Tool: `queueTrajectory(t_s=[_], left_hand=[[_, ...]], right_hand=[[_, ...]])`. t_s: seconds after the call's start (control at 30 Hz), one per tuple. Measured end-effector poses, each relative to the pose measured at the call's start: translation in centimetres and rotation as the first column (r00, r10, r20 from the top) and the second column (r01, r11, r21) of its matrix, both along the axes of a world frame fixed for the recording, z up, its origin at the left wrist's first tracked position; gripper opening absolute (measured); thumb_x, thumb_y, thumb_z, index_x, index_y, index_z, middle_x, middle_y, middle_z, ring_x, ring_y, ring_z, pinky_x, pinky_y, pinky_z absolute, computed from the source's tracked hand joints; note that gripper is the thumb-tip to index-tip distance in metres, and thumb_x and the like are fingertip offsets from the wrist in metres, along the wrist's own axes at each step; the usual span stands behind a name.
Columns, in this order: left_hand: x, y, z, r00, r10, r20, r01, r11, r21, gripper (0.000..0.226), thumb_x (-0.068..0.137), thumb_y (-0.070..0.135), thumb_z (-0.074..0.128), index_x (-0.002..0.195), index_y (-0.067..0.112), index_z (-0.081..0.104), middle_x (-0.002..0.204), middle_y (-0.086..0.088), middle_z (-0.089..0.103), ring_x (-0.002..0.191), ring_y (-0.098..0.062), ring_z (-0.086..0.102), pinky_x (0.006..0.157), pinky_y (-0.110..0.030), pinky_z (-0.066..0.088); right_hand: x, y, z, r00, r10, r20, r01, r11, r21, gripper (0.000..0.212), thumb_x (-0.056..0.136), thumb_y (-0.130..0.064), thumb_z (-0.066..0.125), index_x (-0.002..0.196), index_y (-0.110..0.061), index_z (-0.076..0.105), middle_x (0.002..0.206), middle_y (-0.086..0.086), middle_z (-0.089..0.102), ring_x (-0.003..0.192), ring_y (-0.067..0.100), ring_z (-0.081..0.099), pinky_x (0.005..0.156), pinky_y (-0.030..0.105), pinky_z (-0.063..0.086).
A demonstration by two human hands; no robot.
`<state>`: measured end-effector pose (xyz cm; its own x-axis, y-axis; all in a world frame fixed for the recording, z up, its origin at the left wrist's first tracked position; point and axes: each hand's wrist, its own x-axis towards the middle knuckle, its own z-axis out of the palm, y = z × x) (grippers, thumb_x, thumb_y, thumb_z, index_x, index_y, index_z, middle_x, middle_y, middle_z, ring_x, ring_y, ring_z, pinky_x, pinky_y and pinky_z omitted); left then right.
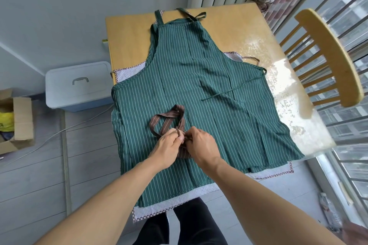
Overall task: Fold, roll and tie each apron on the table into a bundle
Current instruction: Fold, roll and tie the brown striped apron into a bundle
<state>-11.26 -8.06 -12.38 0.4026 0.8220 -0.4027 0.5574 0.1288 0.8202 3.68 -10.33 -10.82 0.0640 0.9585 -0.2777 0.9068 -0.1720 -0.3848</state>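
The wooden table [127, 32] fills the middle of the room, its far right part catching glare from the window. Spread flat over most of it lies a green striped apron [179, 77], neck strap toward the far edge, one thin waist tie [233, 90] curling back across its right side, its near hem hanging over the table's front edge. Beneath it a white apron with checked trim [127, 72] peeks out at the left, right and near edges. To the right of the table stands a wooden chair [334, 53]; on the floor at the left sit a pale blue storage box [77, 85] with a lid and, farther left, an open cardboard box [22, 121]. On top of the green apron, near the front, rests a small brown striped bundle [184, 152], its wide strap [169, 117] looping away toward the far side. Both hands meet at the bundle's top: the left hand [168, 146] has its fingers curled, pinching a thin brown tie, and the right hand [201, 145] is curled the same way, pinching the tie's other end just beside it.
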Motion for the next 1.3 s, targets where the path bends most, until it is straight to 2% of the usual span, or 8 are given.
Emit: queueTrajectory(t_s=[0.13, 0.3, 0.47, 0.63, 0.8, 0.93, 1.1, 1.3], left_hand=[[-0.1, -0.1, -0.5, 1.0, 0.016, -0.005, -0.016, 1.0, -0.008, 0.034, 0.108, 0.022, 0.04, 0.086, 0.012, 0.063, 0.111, 0.004, 0.057, 0.108, -0.007, 0.057, 0.103, -0.036, 0.045], [0.1, 1.0, -0.3, 0.999, 0.022, -0.025, -0.023, 0.999, -0.041, 0.033, 0.108, 0.023, 0.039, 0.092, 0.011, 0.066, 0.114, 0.007, 0.06, 0.105, -0.006, 0.057, 0.101, -0.034, 0.045], [0.0, 1.5, -0.1, 0.998, 0.041, -0.056, -0.043, 0.998, -0.037, 0.028, 0.106, 0.027, 0.045, 0.098, 0.017, 0.07, 0.112, 0.009, 0.065, 0.104, -0.011, 0.061, 0.092, -0.032, 0.048], [0.3, 1.2, 0.3, 0.998, 0.018, -0.065, -0.02, 0.999, -0.042, 0.027, 0.105, 0.026, 0.045, 0.111, 0.018, 0.071, 0.117, 0.009, 0.065, 0.108, -0.012, 0.06, 0.09, -0.027, 0.043], [-0.1, 1.6, 0.5, 0.998, 0.042, -0.05, -0.045, 0.998, -0.051, 0.03, 0.106, 0.022, 0.043, 0.111, 0.013, 0.071, 0.116, 0.004, 0.066, 0.103, -0.022, 0.065, 0.087, -0.035, 0.052], [-0.9, 1.5, -0.2, 0.991, 0.129, -0.019, -0.13, 0.991, -0.034, 0.029, 0.105, 0.014, 0.043, 0.106, 0.006, 0.071, 0.113, -0.001, 0.067, 0.104, -0.014, 0.066, 0.099, -0.034, 0.051], [0.3, 1.6, -0.5, 0.908, 0.408, 0.098, -0.365, 0.884, -0.293, 0.029, 0.106, 0.007, 0.042, 0.093, 0.004, 0.068, 0.111, -0.007, 0.07, 0.103, -0.017, 0.068, 0.102, -0.038, 0.054], [-0.6, 1.6, 1.0, 0.88, 0.355, 0.315, -0.13, 0.818, -0.561, 0.03, 0.108, 0.011, 0.039, 0.085, 0.007, 0.057, 0.105, -0.009, 0.075, 0.107, -0.017, 0.066, 0.097, -0.028, 0.047]], right_hand=[[0.2, -0.3, 0.4, 0.998, 0.013, -0.057, -0.015, 0.999, -0.031, 0.022, 0.098, -0.012, 0.055, 0.11, -0.018, 0.073, 0.098, 0.0, 0.067, 0.074, 0.016, 0.062, 0.07, 0.027, 0.052], [3.1, -0.2, 1.5, 0.981, -0.078, -0.176, 0.051, 0.987, -0.153, 0.041, 0.089, -0.029, 0.077, 0.055, -0.025, 0.054, 0.051, -0.008, 0.051, 0.04, 0.007, 0.039, 0.044, 0.016, 0.033], [3.9, 0.6, 2.9, 0.931, -0.118, -0.347, 0.038, 0.973, -0.229, 0.03, 0.098, -0.048, 0.061, 0.084, -0.022, 0.063, 0.077, 0.002, 0.069, 0.06, 0.021, 0.059, 0.058, 0.029, 0.047], [3.2, -0.4, 2.0, 0.823, -0.338, -0.456, 0.258, 0.938, -0.23, 0.043, 0.103, -0.036, 0.056, 0.066, -0.02, 0.041, 0.058, -0.006, 0.045, 0.05, 0.01, 0.041, 0.055, 0.03, 0.04], [3.8, -0.7, 0.6, 0.835, -0.442, -0.329, 0.295, 0.863, -0.411, 0.035, 0.105, -0.041, 0.049, 0.079, -0.019, 0.053, 0.056, -0.006, 0.045, 0.044, 0.007, 0.037, 0.046, 0.022, 0.034], [3.7, -1.5, -0.6, 0.84, -0.494, -0.225, 0.34, 0.802, -0.491, 0.05, 0.106, -0.043, 0.046, 0.142, -0.009, 0.054, 0.086, 0.001, 0.067, 0.068, 0.01, 0.062, 0.065, 0.023, 0.046], [2.5, -1.4, -1.8, 0.854, -0.515, -0.074, 0.423, 0.771, -0.476, 0.036, 0.102, -0.045, 0.047, 0.115, -0.02, 0.069, 0.095, 0.0, 0.073, 0.083, 0.022, 0.07, 0.083, 0.04, 0.06], [1.0, -1.4, -1.6, 0.868, -0.496, -0.022, 0.432, 0.777, -0.458, 0.028, 0.101, -0.04, 0.047, 0.112, -0.028, 0.069, 0.099, 0.0, 0.073, 0.087, 0.024, 0.071, 0.086, 0.04, 0.059]])
